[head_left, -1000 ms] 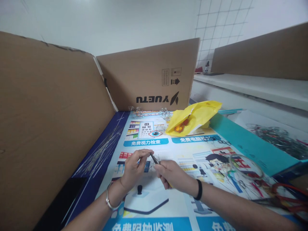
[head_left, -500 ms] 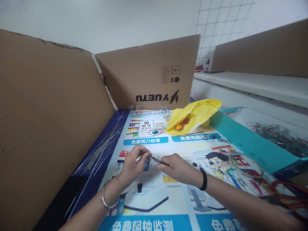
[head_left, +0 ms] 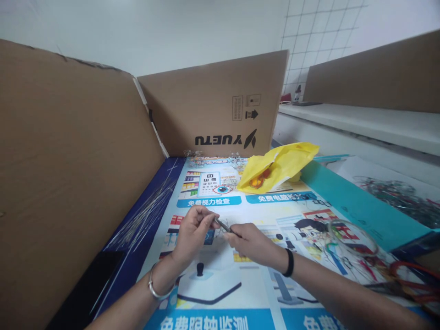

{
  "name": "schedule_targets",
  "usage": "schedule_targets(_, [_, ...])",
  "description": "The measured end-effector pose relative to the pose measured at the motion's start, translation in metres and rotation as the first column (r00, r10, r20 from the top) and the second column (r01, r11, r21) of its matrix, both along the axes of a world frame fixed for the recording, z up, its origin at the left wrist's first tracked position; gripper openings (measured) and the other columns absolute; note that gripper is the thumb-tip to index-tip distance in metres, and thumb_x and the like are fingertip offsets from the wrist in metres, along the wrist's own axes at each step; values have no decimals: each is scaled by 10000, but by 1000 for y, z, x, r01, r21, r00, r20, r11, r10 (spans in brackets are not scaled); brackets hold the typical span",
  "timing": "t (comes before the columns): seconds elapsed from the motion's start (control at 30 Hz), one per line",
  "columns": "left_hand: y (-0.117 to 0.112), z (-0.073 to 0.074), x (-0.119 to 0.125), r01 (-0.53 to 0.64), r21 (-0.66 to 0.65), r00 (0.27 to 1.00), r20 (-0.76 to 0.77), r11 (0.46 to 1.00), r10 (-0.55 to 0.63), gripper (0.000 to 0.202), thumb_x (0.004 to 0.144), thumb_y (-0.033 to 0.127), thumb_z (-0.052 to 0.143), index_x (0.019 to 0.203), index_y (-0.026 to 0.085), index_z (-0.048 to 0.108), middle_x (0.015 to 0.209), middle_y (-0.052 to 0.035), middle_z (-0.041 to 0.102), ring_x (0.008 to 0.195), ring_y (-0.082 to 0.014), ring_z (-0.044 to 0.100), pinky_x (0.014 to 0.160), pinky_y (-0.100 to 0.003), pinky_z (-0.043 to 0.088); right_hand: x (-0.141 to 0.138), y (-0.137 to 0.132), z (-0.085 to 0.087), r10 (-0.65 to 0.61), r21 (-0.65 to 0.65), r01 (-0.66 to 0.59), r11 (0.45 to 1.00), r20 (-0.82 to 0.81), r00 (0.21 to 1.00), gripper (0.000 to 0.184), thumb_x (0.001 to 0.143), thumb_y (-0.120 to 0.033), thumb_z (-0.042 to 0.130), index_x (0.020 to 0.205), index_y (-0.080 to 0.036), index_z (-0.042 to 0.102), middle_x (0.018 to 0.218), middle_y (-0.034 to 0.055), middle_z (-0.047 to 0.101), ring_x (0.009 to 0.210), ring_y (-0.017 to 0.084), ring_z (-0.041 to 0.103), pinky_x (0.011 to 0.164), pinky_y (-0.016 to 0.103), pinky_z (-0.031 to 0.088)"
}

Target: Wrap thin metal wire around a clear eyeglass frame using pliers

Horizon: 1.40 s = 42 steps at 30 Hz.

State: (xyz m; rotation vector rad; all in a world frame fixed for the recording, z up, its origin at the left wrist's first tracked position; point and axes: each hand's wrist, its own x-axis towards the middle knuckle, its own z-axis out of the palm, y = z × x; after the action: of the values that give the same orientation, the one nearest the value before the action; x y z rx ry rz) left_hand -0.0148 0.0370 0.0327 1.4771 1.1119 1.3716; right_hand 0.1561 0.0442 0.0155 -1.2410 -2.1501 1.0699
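Observation:
My left hand, with a silver bangle at the wrist, pinches its fingertips together on something very small, probably a fine wire. My right hand, with a black band at the wrist, is closed round a slim metal tool like pliers. The tool's tip meets my left fingertips. Both hands hover just above a printed poster that covers the table. A few thin wires lie on the poster under the hands.
Cardboard walls stand at the left and at the back. A bundle of thin wires lies along the left edge. A yellow bag, a clear plastic container and red-handled scissors are to the right.
Both hands have stayed together at the same spot, with small shifts. The tool's angle changed slightly against my left fingertips.

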Motion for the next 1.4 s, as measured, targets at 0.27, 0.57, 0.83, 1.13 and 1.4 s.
schedule_targets(0.27, [-1,-6,-1,-7,62,1000,-29,998,9,83,816,241,519,829,160,507,812,-44,672,669,-117,633,635,-251,511,-4,-5,4,-47,-221,21,975,-110,993,382,811,-488,420,605,-169,460,502,-11,504,427,85,481,403,188,332])
schedule_targets(0.57, [-2,-7,2,-63,53,998,8,997,63,96,803,239,546,821,166,486,824,-42,682,687,-120,644,633,-245,518,-9,-6,-5,-129,-432,-9,902,-290,948,432,757,-570,454,609,-164,458,450,-41,470,361,70,462,360,177,345])
schedule_targets(0.83, [-2,-11,2,-83,67,996,-38,994,86,108,812,254,539,842,166,483,830,-44,674,697,-118,638,669,-267,521,-11,-8,-2,-136,-392,21,920,-268,954,425,754,-556,464,597,-161,459,450,-45,463,362,64,458,362,169,337])
schedule_targets(1.13, [-3,-13,1,-111,91,987,-110,990,120,97,819,259,527,855,175,496,837,-41,670,706,-123,635,680,-273,513,-14,-10,-8,-155,-399,32,917,-279,948,395,800,-503,422,601,-164,458,469,-43,470,360,68,471,360,172,343])
schedule_targets(1.4, [-2,-13,-2,-63,87,989,-127,994,74,99,826,255,509,875,171,494,893,-55,659,745,-136,640,702,-286,513,-15,-10,-5,-95,-180,78,981,-87,992,337,837,-402,379,595,-178,448,386,-51,423,367,76,428,401,184,315])
